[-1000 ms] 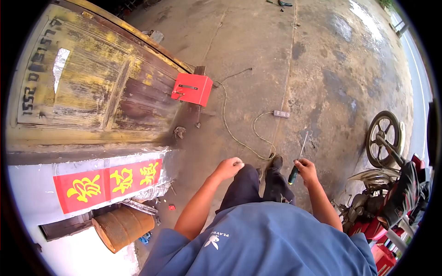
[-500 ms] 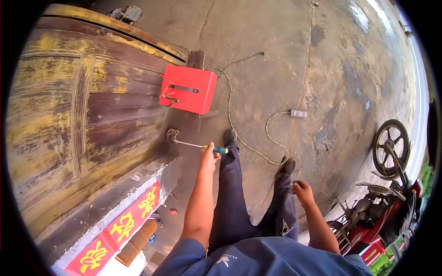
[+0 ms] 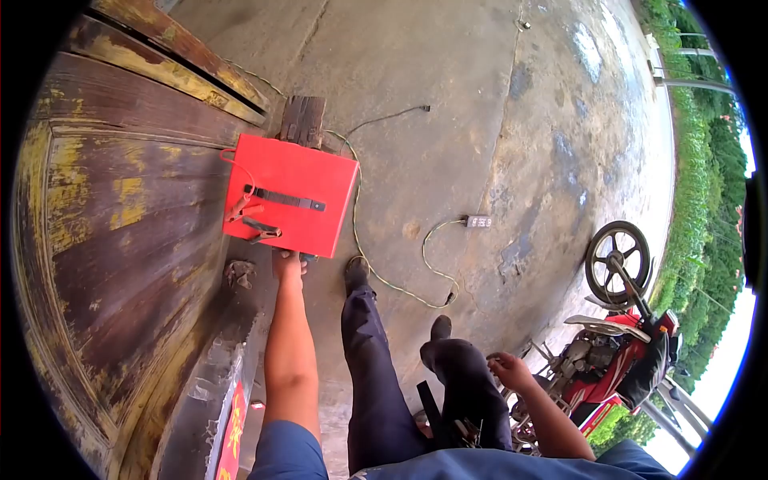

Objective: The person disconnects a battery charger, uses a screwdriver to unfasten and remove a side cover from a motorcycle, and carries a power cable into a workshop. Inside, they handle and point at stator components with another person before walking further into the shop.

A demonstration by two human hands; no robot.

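A red metal box [image 3: 288, 180] with a black strap handle [image 3: 284, 198] sits beside the wooden door. Clamps with red and dark jaws [image 3: 258, 228] rest on its top. At the box's near edge, my left hand [image 3: 290, 264] is closed on a screwdriver, whose dark green handle [image 3: 307, 258] shows just past the fingers; the box hides the shaft and part of the hand. My right hand [image 3: 512, 372] hangs beside my knee with its fingers loosely apart, holding nothing.
Behind the box is a dark wooden block [image 3: 302, 120]. A cord [image 3: 357, 216] crosses the concrete floor past my feet to a power strip [image 3: 478, 222]. A red motorcycle [image 3: 596, 376] stands at right. A rag-like clump [image 3: 240, 274] lies by the door [image 3: 136, 216].
My left hand has moved from the open floor, with the screwdriver, to the box's near edge. The view has shifted; the box looks larger and my right foot has stepped.
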